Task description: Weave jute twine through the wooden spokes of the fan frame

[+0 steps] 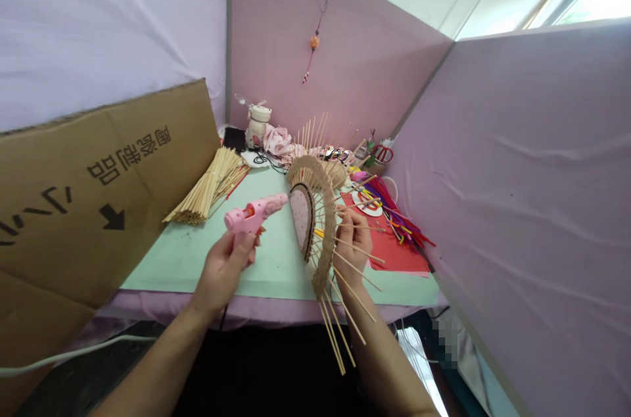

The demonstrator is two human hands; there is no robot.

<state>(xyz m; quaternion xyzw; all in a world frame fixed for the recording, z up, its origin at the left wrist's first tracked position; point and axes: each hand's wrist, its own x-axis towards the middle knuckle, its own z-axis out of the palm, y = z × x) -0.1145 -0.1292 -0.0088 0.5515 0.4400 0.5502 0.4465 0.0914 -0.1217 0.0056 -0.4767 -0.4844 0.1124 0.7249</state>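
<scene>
My left hand (pixel 227 266) is wrapped round the handle of a pink hot glue gun (pixel 254 214). The nozzle points right, close to the left edge of a round stick wreath (pixel 325 252). This wreath stands tilted, nearly edge-on, with thin wooden sticks radiating past a twine-like brown ring. At its centre is a pale pink disc (pixel 300 216) with a dark rim. On the wreath's far right side, my right hand (pixel 352 243) grips it among the sticks; some fingertips are hidden behind it. Whether the nozzle touches the wreath I cannot tell.
A bundle of wooden sticks (pixel 207 190) lies on the pale green table (pixel 197 266) by a large cardboard sheet (pixel 162 160). Coloured pipe cleaners (pixel 399 216) and red paper (pixel 394 249) are at the right. A white jar (pixel 258 124) and pink cloth (pixel 277 141) stand behind.
</scene>
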